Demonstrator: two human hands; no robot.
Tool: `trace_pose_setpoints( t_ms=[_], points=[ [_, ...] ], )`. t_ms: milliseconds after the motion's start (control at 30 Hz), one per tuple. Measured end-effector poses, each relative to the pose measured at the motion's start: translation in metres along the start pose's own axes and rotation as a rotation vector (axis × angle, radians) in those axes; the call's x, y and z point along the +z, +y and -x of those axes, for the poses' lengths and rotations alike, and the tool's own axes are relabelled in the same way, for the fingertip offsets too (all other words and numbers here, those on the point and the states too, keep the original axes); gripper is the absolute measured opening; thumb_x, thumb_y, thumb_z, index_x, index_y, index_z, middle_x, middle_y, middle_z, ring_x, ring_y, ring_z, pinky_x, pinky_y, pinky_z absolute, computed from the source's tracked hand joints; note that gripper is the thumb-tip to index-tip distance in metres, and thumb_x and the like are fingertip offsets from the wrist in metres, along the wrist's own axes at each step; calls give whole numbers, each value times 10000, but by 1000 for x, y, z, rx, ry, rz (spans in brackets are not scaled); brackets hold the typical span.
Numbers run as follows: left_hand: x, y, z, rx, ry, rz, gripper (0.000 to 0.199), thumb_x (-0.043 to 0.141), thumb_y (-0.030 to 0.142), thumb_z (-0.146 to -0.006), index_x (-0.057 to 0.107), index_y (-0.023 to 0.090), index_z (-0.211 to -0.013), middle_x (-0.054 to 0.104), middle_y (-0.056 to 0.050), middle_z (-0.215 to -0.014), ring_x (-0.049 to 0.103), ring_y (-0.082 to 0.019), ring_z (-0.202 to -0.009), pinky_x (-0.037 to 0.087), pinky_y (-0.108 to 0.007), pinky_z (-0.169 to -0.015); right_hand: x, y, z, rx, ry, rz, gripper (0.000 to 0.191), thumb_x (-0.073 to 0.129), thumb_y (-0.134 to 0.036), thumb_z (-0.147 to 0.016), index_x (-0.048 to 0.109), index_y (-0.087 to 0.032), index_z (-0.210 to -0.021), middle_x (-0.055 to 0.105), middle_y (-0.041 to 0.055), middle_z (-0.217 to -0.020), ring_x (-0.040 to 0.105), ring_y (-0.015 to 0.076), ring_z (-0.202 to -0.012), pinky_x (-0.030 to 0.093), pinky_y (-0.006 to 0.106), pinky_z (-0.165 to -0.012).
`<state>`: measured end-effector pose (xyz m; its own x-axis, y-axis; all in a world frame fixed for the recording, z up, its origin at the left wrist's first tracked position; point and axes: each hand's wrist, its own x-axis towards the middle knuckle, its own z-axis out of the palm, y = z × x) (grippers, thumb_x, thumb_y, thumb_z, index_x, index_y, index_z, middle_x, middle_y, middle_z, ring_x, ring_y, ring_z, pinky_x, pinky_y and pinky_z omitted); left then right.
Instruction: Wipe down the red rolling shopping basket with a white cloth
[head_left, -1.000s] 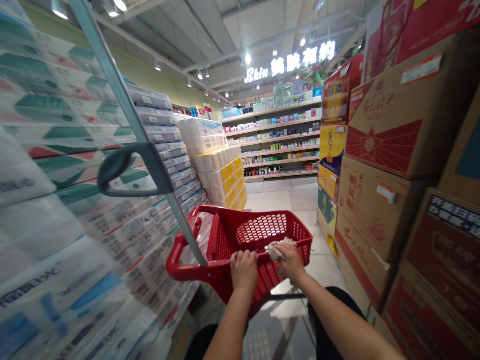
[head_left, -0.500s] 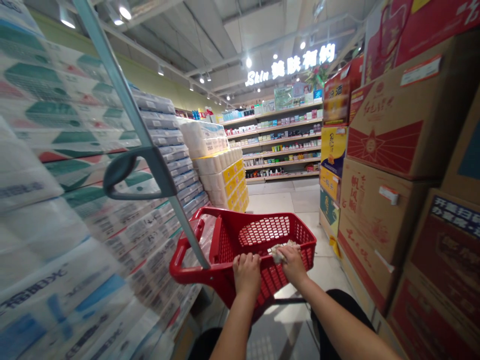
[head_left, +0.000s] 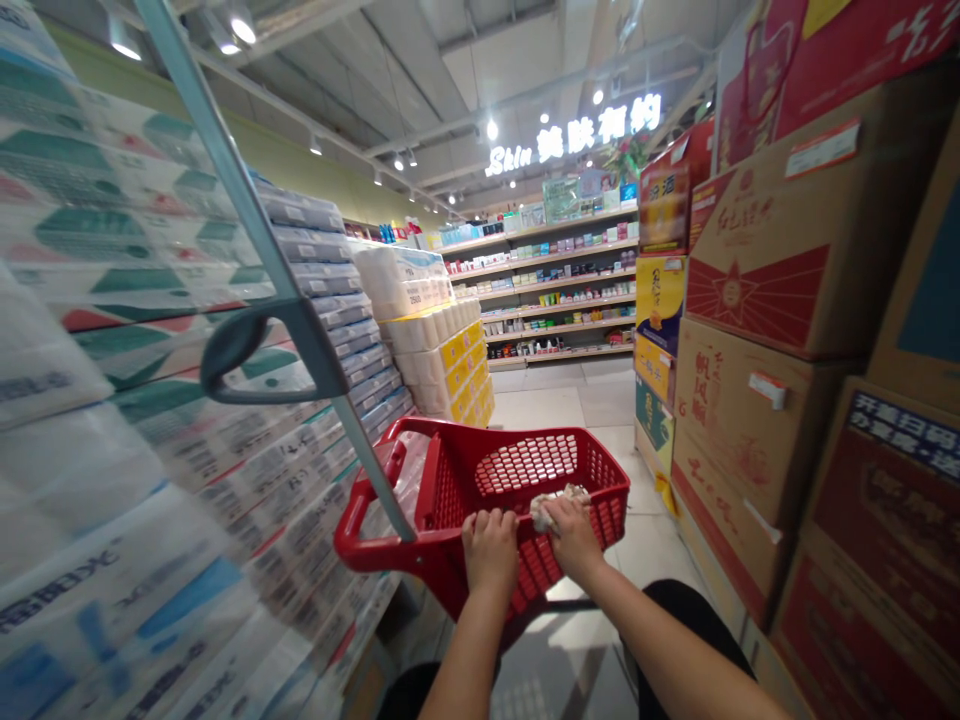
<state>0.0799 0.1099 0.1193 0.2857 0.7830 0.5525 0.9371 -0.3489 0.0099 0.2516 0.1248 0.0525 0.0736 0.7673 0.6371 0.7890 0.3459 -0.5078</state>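
Note:
A red plastic shopping cart with a perforated basket stands in front of me, its handle end to the left. My left hand is closed over the basket's near rim, fingers curled to the inside. Just right of it, my right hand presses a crumpled off-white cloth against the same rim. Part of the cloth bulges out around the fingers, and the rest is hidden under the hand. A grey pole with a dark grey grip rises from the cart's handle end.
Stacked packs of paper tissue line the left side. Piled cardboard boxes stand close on the right. Beyond the cart, a tiled floor leads to shelves of small goods.
My right hand has slid left along the rim with the cloth, nearer to my left hand. The left hand keeps its hold on the rim. The view has shifted slightly.

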Motion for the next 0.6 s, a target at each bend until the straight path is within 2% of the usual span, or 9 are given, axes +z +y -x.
trace_pose_setpoints(
  t_ms=[133, 233, 333, 500, 600],
  points=[
    [-1, 1, 1, 3, -4, 2, 258, 396, 265, -951, 646, 272, -883, 632, -11, -890, 476, -200, -931, 226, -406, -1004, -15, 11, 3, -53, -42, 17, 451, 447, -55, -751, 645, -251, -1105, 649, 46, -1090, 502, 239, -1023, 326, 412, -970],
    [0, 2, 2, 5, 5, 9, 257, 391, 273, -956, 638, 274, -882, 629, -3, -885, 477, -198, -933, 225, -408, -1010, -17, 16, 2, 33, 5, 68, 427, 434, -47, -751, 656, -238, -1062, 652, 58, -1051, 497, 249, -1018, 326, 419, -959],
    [1, 3, 2, 3, 10, 11, 249, 397, 267, -953, 637, 275, -887, 627, -3, -879, 480, -198, -932, 230, -408, -1008, -11, 10, 1, 82, 18, 90, 383, 444, -52, -759, 664, -244, -1007, 652, 58, -1003, 492, 251, -994, 336, 403, -932],
    [1, 3, 2, 8, 10, 10, 254, 401, 259, -950, 645, 273, -878, 629, -6, -878, 485, -195, -933, 230, -405, -1008, -20, 14, 1, -3, -52, 62, 377, 449, -60, -790, 652, -261, -1036, 657, 27, -1035, 506, 224, -994, 325, 366, -935],
    [2, 2, 2, 7, 19, 10, 234, 420, 269, -946, 642, 277, -874, 627, 2, -868, 483, -195, -934, 231, -406, -1008, -24, 18, 0, 91, -16, 86, 355, 442, -65, -798, 661, -245, -1012, 660, 33, -1046, 513, 223, -1013, 317, 358, -937]
  ],
)
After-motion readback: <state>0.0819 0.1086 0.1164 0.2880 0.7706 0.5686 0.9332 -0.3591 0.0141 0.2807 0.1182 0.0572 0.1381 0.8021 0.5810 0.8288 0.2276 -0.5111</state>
